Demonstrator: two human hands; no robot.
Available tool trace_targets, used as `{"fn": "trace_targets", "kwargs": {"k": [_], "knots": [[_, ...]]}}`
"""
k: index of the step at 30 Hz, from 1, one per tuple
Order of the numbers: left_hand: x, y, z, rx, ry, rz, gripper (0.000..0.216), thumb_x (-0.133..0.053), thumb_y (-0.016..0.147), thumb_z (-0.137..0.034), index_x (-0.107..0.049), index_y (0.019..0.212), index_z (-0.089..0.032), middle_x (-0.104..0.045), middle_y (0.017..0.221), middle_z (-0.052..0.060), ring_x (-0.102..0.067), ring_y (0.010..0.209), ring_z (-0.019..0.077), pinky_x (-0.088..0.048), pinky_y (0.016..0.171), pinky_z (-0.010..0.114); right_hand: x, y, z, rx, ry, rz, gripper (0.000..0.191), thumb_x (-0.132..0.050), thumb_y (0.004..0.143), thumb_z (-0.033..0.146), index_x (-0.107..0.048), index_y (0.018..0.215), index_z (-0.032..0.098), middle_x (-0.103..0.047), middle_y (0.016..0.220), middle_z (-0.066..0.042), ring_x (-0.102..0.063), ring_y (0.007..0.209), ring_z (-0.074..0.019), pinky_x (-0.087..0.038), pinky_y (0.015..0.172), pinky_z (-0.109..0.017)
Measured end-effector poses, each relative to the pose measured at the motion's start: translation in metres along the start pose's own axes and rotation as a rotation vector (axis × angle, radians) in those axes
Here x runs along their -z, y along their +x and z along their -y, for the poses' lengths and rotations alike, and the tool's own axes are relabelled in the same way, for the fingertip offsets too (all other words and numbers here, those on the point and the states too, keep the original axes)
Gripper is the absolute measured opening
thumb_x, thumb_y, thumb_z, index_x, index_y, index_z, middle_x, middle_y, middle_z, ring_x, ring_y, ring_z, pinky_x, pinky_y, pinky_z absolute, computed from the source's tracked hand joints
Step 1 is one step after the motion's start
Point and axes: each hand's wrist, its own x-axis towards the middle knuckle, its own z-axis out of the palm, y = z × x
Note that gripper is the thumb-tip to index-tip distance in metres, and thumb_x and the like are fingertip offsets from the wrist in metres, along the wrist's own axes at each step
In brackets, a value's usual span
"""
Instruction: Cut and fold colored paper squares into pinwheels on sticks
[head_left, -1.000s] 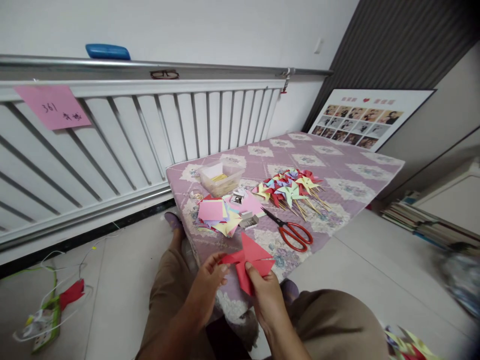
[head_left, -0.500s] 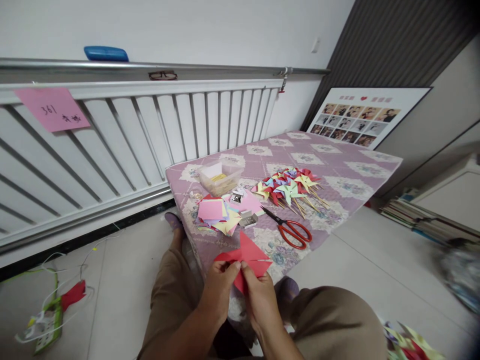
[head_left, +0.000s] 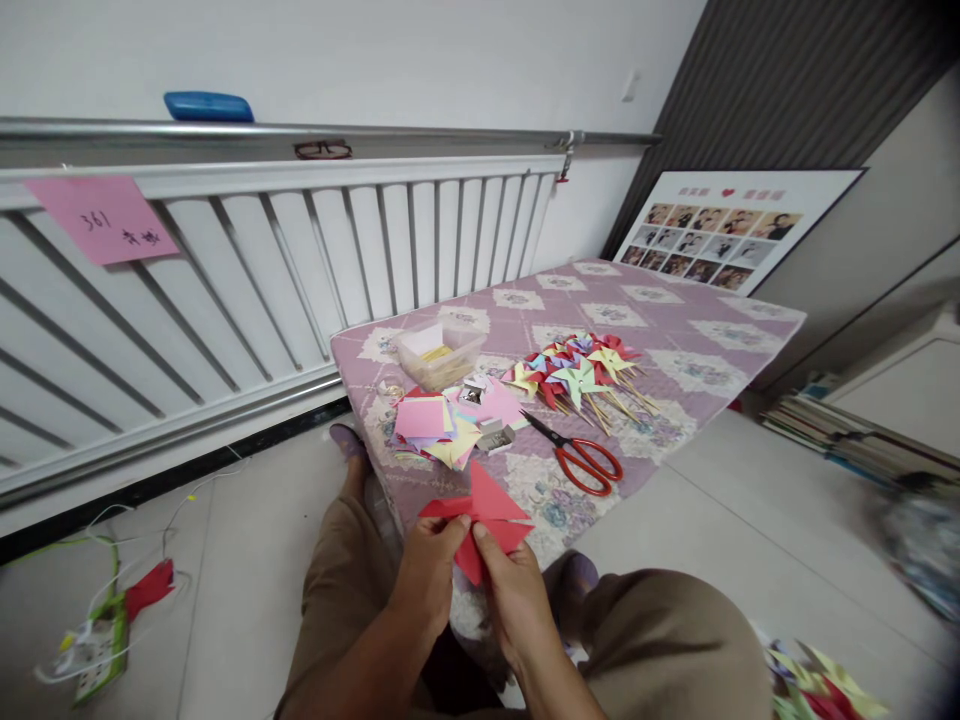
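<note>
A red paper pinwheel (head_left: 491,500), with several pointed blades, is held up just over the near end of the cloth. My left hand (head_left: 429,565) pinches it left of its centre, thumb on top. From the right, my right hand (head_left: 517,590) grips it too, its thumb close to the other thumb near the middle. Beyond the hands lies a stack of coloured paper squares (head_left: 424,420) beside small open boxes (head_left: 495,436). Scissors with red handles (head_left: 589,465) rest to the right, blades pointing up and left.
Finished pinwheels on sticks (head_left: 577,378) lie farther back on the flowered cloth (head_left: 622,318). A clear plastic tub (head_left: 442,355) holds thin yellowish sticks. More pinwheels (head_left: 821,685) are at the lower right. A power strip (head_left: 105,650) with cables sits on the floor left, beside a radiator (head_left: 420,245).
Both hands have shifted slightly left with the red pinwheel. Its blades are turned a little, and the left one shows more. The things on the cloth have stayed put.
</note>
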Motion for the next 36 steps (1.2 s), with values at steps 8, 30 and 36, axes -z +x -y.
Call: {"fn": "trace_targets", "kwargs": {"k": [8,30,36], "knots": [[0.011,0.018,-0.023,-0.005,-0.172,-0.023,0.025,-0.080,0.058,-0.025,-0.069,0.078,-0.015,-0.072,0.078,0.003,-0.065,0.072,0.0161,-0.050,0.076,0.029,0.034,0.005,0.002,0.302,-0.343,-0.031,0.027,-0.068,0.079,0.038,-0.060,0.099,0.022,-0.068,0.080,-0.001,-0.065,0.075,-0.0177,-0.053,0.071,-0.028],[0.011,0.005,-0.032,0.049,-0.184,0.146,0.022,-0.078,0.061,-0.021,-0.070,0.080,-0.013,-0.068,0.070,0.002,-0.061,0.066,0.0134,-0.047,0.068,0.026,0.026,0.010,0.027,0.824,-0.943,0.296,0.015,-0.056,0.084,0.019,-0.066,0.094,0.024,-0.071,0.088,-0.005,-0.068,0.083,-0.0206,-0.054,0.071,-0.028],[0.006,0.000,-0.031,0.033,-0.184,0.126,0.017,-0.078,0.060,-0.022,-0.069,0.073,-0.015,-0.063,0.063,-0.001,-0.055,0.060,0.0109,-0.044,0.063,0.024,0.016,0.002,0.034,0.675,-0.879,0.210,0.015,-0.054,0.088,0.028,-0.064,0.078,0.023,-0.065,0.076,-0.002,-0.061,0.071,-0.0183,-0.048,0.065,-0.026]]}}
